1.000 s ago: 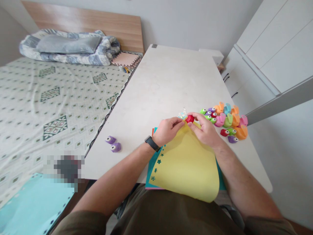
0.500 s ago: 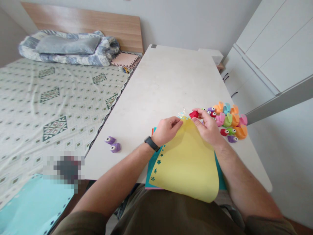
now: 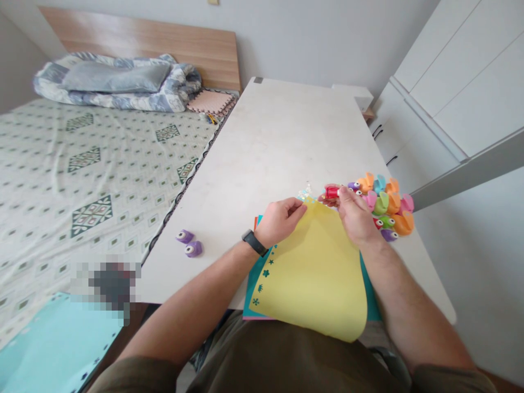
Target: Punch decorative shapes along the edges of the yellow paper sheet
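at the yellow paper's (image 3: 313, 267) far edge, left hand (image 3: 281, 221) with fingers pinched.

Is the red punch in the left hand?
No, the right hand holds the red punch, while the left hand pinches the yellow sheet.

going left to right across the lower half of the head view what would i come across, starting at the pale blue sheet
Pale blue sheet → two purple punches → black wristband → left hand pinching the yellow sheet → red punch in the right hand → large orange punch
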Demonstrator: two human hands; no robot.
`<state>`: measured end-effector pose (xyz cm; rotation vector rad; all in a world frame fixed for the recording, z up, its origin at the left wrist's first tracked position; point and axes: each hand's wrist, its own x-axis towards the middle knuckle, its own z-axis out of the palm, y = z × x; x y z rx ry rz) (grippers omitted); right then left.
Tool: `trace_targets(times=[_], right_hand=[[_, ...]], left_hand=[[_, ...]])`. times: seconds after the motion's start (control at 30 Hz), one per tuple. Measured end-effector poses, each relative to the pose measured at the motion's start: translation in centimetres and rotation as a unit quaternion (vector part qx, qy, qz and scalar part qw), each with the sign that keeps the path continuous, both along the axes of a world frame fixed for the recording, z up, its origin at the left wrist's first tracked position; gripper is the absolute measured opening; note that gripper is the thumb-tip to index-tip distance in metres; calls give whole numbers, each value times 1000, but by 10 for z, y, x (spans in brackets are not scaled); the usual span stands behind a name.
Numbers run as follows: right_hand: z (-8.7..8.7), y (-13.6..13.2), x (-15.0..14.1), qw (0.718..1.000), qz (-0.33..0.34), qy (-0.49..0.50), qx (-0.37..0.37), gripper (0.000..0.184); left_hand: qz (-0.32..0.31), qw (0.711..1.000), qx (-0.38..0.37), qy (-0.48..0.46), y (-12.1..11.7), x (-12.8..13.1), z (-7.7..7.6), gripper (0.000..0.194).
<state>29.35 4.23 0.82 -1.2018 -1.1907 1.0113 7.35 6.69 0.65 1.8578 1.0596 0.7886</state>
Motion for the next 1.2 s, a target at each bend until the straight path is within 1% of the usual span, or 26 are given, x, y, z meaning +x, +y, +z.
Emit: trace_targets(times=[0.1, 0.23, 0.37, 0.43, 0.5, 0.6, 0.7, 0.8, 0.9, 1.03, 1.2], right_hand=[[-5, 4, 3, 1000, 8, 4, -11, 47], [-8, 6, 5, 998, -26, -49, -16, 53], [-8, 5, 5, 995, -41, -87, -12, 53], [-7, 4, 5, 994, -43, -99, -9, 52], [-6, 4, 4, 993, -43, -114, -6, 52], [-5, 3, 1, 991, -34, -127, -3, 51], [-4, 2, 0, 991, -27, -134, 6, 48], [-2, 1, -1, 988, -24, -150, 8, 48], [-1, 0, -1, 986, -12, -164, 6, 48], [-3, 1, -2, 986, 3, -167, 9, 48], [-6, 1, -3, 986, -2, -169, 10, 50]], left_hand=[[0, 1000, 4, 3, 0, 0, -1, 38], [-2, 1000, 9, 9, -1, 0, -1, 38], [-8, 1000, 18, 4, -2, 0, 0, 35], [-23, 999, 48, -3, -1, 1, 1, 31], [-46, 994, 101, -13, -1, 2, 0, 28], [-77, 979, 188, -8, -1, 6, -3, 23], [-102, 968, 230, 17, 0, 9, -6, 22], [-123, 963, 236, 36, -1, 11, -6, 23], [-131, 962, 237, 47, -1, 11, -5, 24], [-110, 966, 230, 52, -1, 10, -4, 23], [-84, 969, 227, 44, 0, 9, -7, 22]])
